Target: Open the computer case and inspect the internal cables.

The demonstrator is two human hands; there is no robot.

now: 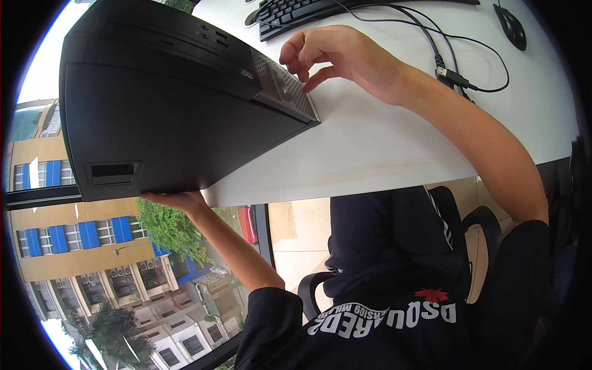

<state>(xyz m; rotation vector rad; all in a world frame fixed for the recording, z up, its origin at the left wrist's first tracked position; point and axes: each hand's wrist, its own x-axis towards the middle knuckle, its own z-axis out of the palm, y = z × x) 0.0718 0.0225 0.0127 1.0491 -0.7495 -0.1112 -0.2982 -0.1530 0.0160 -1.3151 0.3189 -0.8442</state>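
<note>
A black computer stands at the left end of a white surface, a person's left hand under its edge, finger spread impossible to tell; the right hand, fingers parted and curled, hovers by its front. Slipping support could tip it toward the window beyond.

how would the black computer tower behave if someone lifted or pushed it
The black computer tower looks stiff, since its boxy casing shows no sagging. It is probably fairly heavy, judging by its bulk next to the keyboard. Its smooth side panel may be slightly slippery, though the recessed opening might offer a hold.
</note>
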